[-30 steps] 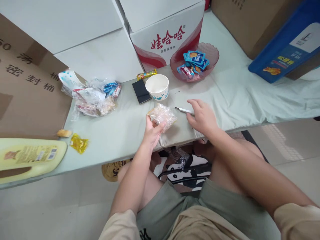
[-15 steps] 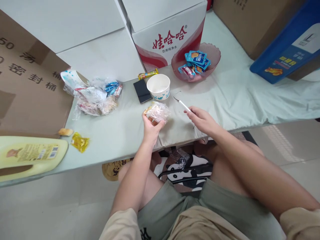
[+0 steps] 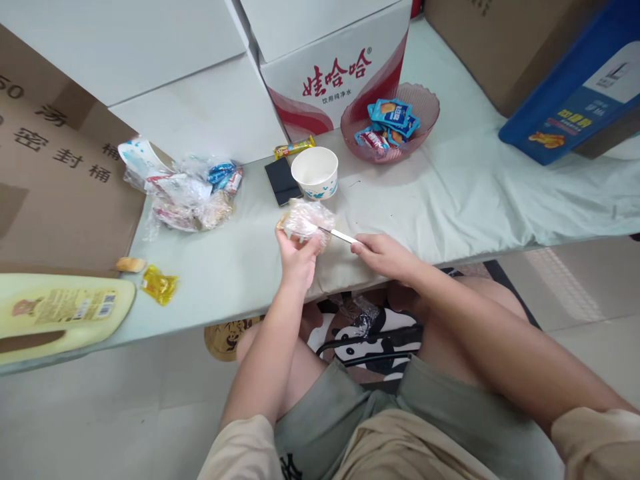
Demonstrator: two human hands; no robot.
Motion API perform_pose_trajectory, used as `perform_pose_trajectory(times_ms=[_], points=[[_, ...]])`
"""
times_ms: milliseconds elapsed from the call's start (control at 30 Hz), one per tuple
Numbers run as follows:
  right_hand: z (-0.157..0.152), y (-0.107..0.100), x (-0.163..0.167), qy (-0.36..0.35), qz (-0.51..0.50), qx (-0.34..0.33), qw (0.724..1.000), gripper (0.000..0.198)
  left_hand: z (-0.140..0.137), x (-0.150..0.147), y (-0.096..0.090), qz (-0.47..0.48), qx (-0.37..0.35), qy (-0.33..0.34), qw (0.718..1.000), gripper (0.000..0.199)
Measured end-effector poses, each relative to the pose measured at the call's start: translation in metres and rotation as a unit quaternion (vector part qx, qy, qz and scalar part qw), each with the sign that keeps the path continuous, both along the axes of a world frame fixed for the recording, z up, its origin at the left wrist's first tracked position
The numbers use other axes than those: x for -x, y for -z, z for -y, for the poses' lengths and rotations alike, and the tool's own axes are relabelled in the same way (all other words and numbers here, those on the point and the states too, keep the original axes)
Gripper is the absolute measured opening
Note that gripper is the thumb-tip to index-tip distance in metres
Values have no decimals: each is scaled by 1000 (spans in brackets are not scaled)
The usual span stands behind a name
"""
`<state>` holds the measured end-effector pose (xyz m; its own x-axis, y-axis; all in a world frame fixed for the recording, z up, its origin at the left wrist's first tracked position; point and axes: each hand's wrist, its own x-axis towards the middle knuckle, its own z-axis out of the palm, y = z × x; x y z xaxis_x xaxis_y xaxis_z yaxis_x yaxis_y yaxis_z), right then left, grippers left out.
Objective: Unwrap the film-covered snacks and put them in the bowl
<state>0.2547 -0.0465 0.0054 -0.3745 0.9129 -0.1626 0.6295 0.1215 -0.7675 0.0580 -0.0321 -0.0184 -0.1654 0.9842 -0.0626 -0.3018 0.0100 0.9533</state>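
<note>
My left hand is closed around a crinkled clear plastic-wrapped food packet, its yellowish edge showing at the left. The contents are blurred by the shiny wrap. In my right hand is a slim craft knife with a white handle. Its thin metal tip points left and meets the right side of the wrap; whether it has pierced the film I cannot tell. Just behind the packet stands a white paper bowl with a blue pattern, beside a dark phone lying flat.
A pink glass bowl holds several blue snack packets. Wrapped snacks are heaped at the left, near a small bread piece and a yellow wrapper. A pale yellow jug, cartons and a blue container border the table.
My right hand has moved left, bringing the knife tip from open air onto the wrapped packet. My left hand has shifted slightly left and tilted the packet.
</note>
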Motion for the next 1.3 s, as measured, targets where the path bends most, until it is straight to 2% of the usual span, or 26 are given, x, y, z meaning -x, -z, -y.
perform_pose_trajectory(times_ms=[133,233,300,400,467,533,600,700,800,867,933,1100,1200,1300], points=[[-6,-3,-16,43,64,8,997,34,-7,14,-5,30,30,-37,998,91],[-12,7,-30,125,106,-68,984,29,-3,11,-4,-1,32,-24,999,94],[-16,17,-37,167,135,-121,969,33,3,4,-1,-44,29,1,999,79],[-18,29,-42,199,171,-149,953,43,8,-4,2,-111,21,32,993,52],[-17,32,-43,217,176,-183,943,44,6,-2,3,-143,5,15,990,39],[-16,32,-40,213,139,-232,939,44,2,4,5,-169,-12,-33,985,35],[-13,30,-33,161,64,-256,951,46,-3,13,6,-187,-15,-60,981,36],[-6,27,-17,44,-37,-245,968,58,-6,18,5,-170,13,-31,985,36],[-2,21,-4,-4,-73,-230,970,56,-3,18,1,-115,57,-2,992,35],[-3,18,-4,21,-79,-227,971,39,-2,19,-2,-94,70,-11,993,36],[-6,15,-10,76,-82,-232,966,24,-4,24,-4,-95,73,-36,992,38],[-11,11,-36,209,-80,-234,946,18,-11,38,-5,-128,77,-77,986,42],[-8,11,-40,202,-76,-205,955,26,-11,41,-6,-147,42,-93,984,36],[-3,12,-32,122,-29,-226,966,42,-10,43,-6,-220,-15,-79,972,21]])
